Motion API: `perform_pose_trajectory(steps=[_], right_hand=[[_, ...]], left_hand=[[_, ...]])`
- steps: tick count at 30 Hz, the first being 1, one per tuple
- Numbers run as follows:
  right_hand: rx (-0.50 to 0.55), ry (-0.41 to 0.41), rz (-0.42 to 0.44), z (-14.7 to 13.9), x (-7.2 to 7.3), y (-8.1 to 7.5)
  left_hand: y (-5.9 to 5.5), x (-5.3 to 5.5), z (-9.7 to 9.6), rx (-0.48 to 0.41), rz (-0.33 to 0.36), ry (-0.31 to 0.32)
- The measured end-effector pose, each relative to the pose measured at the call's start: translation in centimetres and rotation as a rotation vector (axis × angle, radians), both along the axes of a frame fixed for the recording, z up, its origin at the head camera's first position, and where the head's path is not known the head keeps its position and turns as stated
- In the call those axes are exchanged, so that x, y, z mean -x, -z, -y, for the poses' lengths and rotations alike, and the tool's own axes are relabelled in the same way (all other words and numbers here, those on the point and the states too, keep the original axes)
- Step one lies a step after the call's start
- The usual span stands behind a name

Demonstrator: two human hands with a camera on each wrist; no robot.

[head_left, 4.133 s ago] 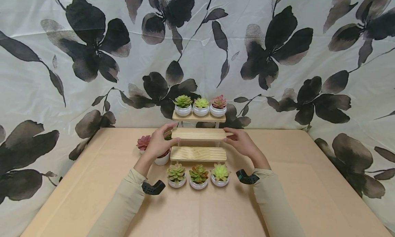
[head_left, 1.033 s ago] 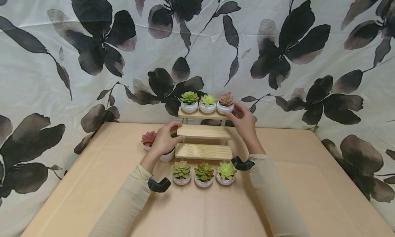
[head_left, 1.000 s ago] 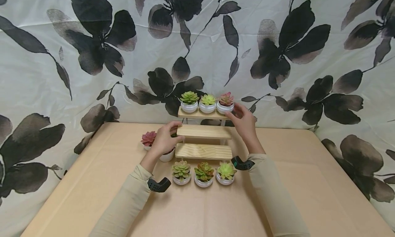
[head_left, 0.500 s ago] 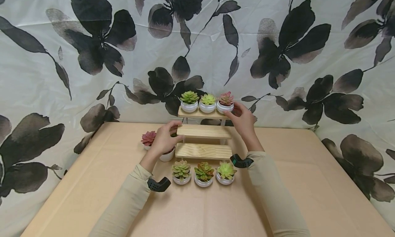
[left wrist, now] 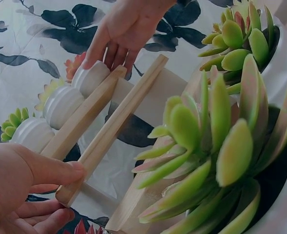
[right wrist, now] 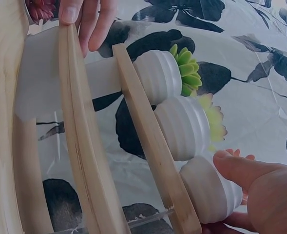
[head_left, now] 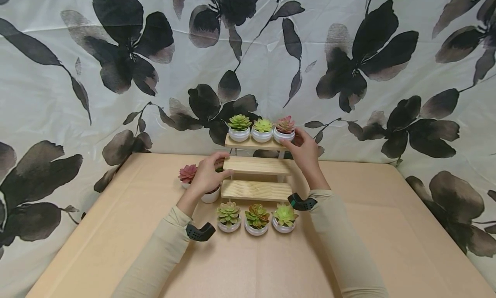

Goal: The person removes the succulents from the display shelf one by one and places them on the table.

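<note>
A tiered wooden display stand with clear supports stands at the table's back. My left hand (head_left: 207,176) pinches the left end of its middle shelf (head_left: 256,165), thumb on top and fingers below in the left wrist view. On the top shelf (head_left: 252,144) sit a green succulent (head_left: 239,123), a yellow-green succulent (head_left: 262,125) and a pink succulent (head_left: 285,125), all in white pots. My right hand (head_left: 307,153) holds the pink one's pot (right wrist: 206,192) from its right side, thumb and fingers around it. The lower shelf (head_left: 256,190) is bare.
In front of the stand, three potted succulents (head_left: 257,216) line up on the table (head_left: 348,237). Beside my left forearm are a dark pink succulent (head_left: 187,173) and a white pot (head_left: 211,196), partly hidden by the hand. A floral cloth (head_left: 271,65) hangs behind.
My right hand has left the middle shelf's right end and moved up to the pink succulent's pot. My left hand keeps its place on the shelf. Over the last second both hands barely move.
</note>
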State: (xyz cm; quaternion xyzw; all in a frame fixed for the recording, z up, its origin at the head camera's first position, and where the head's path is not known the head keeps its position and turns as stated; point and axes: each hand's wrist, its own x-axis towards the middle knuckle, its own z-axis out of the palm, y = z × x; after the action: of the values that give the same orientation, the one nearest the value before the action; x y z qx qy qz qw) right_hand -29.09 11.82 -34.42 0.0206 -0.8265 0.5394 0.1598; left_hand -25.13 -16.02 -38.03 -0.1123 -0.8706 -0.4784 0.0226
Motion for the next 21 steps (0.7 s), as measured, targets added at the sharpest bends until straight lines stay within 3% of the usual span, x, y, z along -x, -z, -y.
perform_pose_trajectory(steps=[21], right_hand=[[-0.017, 0.060, 0.035, 0.73, 0.45, -0.21]], left_hand=[[-0.24, -0.32, 0.01, 0.008, -0.015, -0.003]])
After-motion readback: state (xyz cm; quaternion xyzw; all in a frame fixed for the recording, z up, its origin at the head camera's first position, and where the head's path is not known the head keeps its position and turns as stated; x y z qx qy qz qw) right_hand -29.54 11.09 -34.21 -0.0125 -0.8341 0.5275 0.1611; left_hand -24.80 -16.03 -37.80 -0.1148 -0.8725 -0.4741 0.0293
